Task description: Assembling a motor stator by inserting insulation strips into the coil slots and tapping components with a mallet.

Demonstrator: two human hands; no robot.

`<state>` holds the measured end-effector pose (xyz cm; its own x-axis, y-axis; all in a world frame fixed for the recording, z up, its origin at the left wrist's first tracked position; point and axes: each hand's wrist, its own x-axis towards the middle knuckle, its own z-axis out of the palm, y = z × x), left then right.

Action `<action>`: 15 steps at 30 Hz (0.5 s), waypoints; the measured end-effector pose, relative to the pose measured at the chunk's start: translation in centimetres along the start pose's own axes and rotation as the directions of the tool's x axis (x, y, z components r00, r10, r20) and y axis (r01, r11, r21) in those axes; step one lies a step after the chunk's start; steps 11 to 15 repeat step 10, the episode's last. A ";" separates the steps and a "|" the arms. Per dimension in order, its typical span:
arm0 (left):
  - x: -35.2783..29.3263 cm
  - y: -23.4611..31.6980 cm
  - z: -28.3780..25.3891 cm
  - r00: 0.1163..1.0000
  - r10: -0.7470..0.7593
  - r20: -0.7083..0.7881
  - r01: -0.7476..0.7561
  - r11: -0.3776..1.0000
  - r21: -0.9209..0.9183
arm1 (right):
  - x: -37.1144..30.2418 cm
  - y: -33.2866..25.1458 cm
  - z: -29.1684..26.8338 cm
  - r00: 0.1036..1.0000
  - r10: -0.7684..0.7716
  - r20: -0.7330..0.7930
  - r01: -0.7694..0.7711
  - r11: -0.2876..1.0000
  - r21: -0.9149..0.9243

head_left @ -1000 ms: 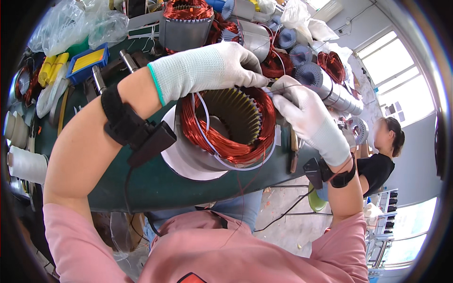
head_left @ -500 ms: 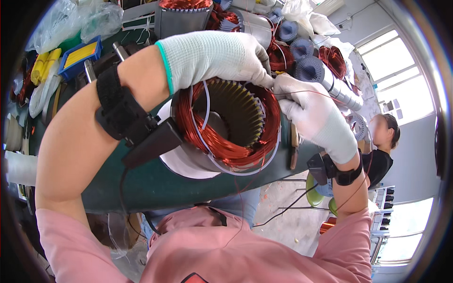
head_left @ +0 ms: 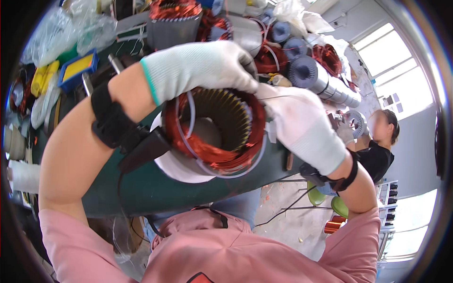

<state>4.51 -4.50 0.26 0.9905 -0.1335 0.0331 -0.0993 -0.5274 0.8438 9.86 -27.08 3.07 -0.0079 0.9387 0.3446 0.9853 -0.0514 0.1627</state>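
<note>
A motor stator [head_left: 214, 137] stands on the table with red-brown copper windings [head_left: 222, 158] round its rim. A white sleeve tube [head_left: 192, 115] loops over the coil. At the stator's far edge, my gloved left hand [head_left: 224, 66] has its fingertips pinched together. My gloved right hand [head_left: 297, 118] meets it there, fingers curled and partly hidden behind the glove's back. A thin copper wire [head_left: 283, 96] runs from the meeting fingertips across the right glove. The exact grip on the wire is covered.
Another wound stator [head_left: 174, 30] stands behind, beside several grey cores [head_left: 304, 70] and coils. A blue box [head_left: 78, 70] with yellow strips and plastic bags lie at the far left. A wooden-handled tool [head_left: 289, 161] lies right of the stator. A co-worker [head_left: 377, 146] handles a core at the right.
Both hands and the stator appear further left, as the whole view has shifted. My right hand has turned, its back more toward me. The co-worker's gloved hand has come into sight.
</note>
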 end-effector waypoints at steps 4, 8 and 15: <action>-1.0 0.5 -0.3 0.999 0.051 0.005 -0.052 0.997 0.056 | -2.1 1.7 -0.4 0.942 0.297 0.155 -0.333 0.870 0.362; -0.9 -0.2 -0.1 0.999 0.045 0.002 -0.045 0.998 0.046 | -7.1 6.3 1.8 0.779 0.623 0.074 -0.592 0.690 0.417; -0.5 -0.4 -0.1 0.997 0.079 0.019 -0.079 0.997 0.022 | -11.1 8.1 3.7 0.742 0.650 0.166 -0.665 0.744 0.061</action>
